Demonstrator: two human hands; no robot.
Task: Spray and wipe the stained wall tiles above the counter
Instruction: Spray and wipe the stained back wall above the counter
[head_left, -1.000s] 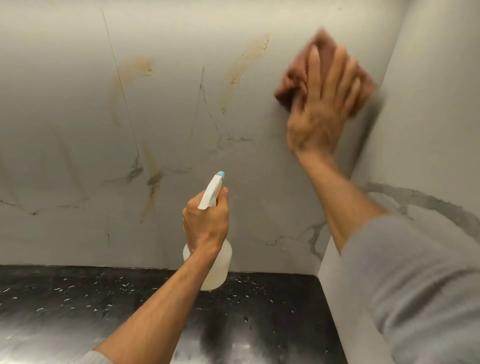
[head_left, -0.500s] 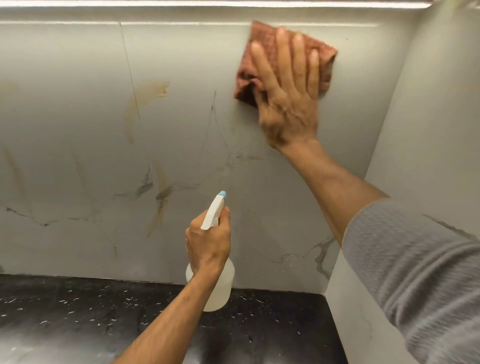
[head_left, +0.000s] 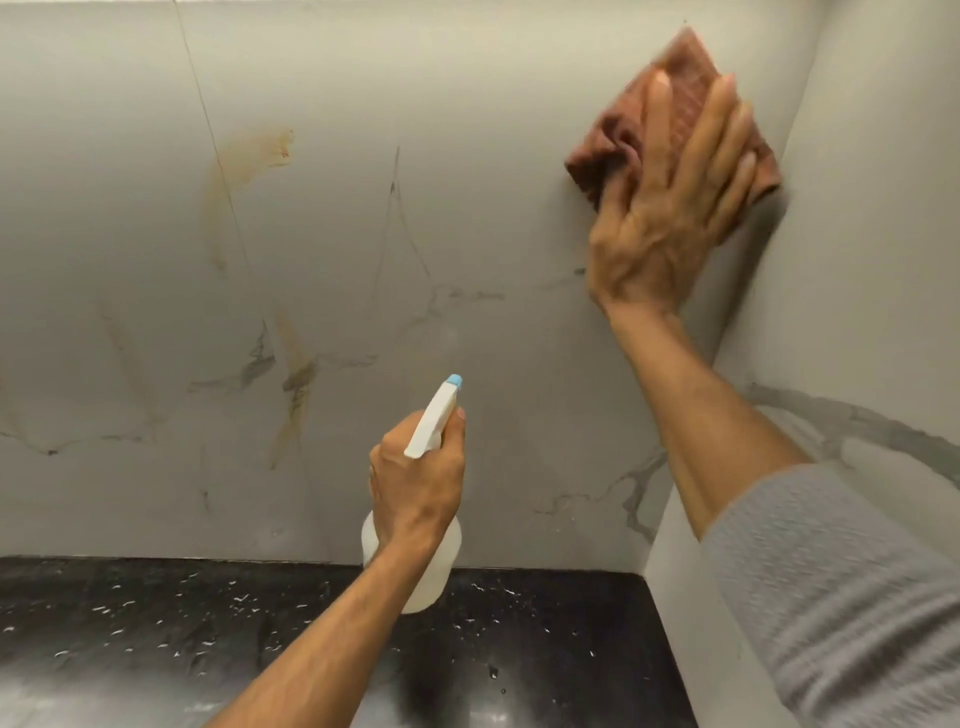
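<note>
Brown stains (head_left: 249, 156) remain on the wall tiles (head_left: 467, 104) up-left of the left hand (head_left: 415, 483), which grips the spray bottle (head_left: 413, 545). The right hand (head_left: 670, 208) presses a cloth (head_left: 680, 93) flat; tile there appears clean, though blurred. Wiping is judged partly done.

Your single head-worn camera looks forward and slightly down, close to the back wall (head_left: 467, 156), facing its corner with the side wall (head_left: 872, 208). The dark table (head_left: 156, 623) fills the lower edge.
</note>
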